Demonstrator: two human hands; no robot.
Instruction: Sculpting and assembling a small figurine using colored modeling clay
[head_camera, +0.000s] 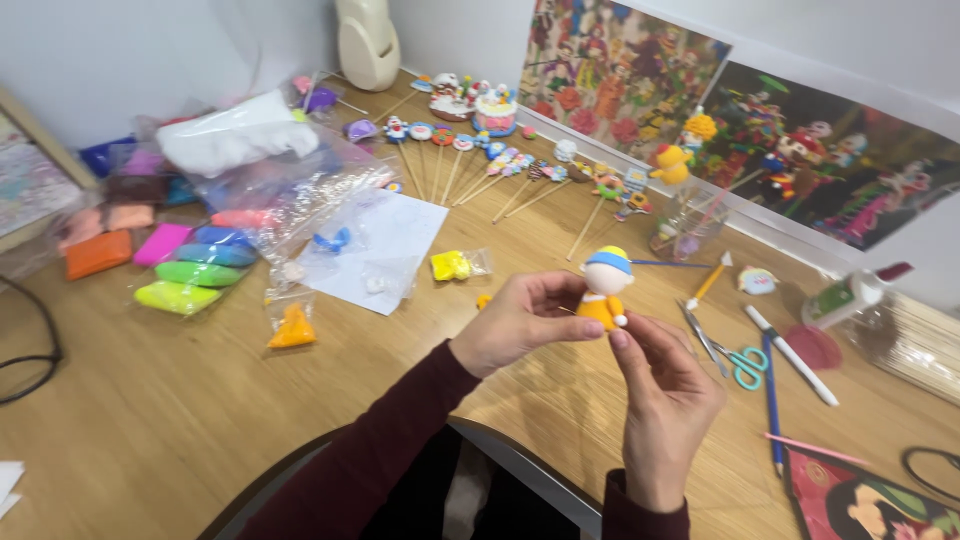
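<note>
A small clay figure (605, 287) with a pale head, yellow and blue cap and orange body is held upright above the wooden table (200, 400). My left hand (520, 320) grips it from the left at its body. My right hand (662, 385) comes up from below on the right, with its fingertips touching the figure's small white arm.
Bags of coloured clay (190, 270) lie at the left, a white sheet (385, 245) in the middle, and several finished clay figures on sticks (470, 160) at the back. Scissors (745, 365), pens and sculpting tools (790, 355) lie to the right, beside a glue bottle (845, 295).
</note>
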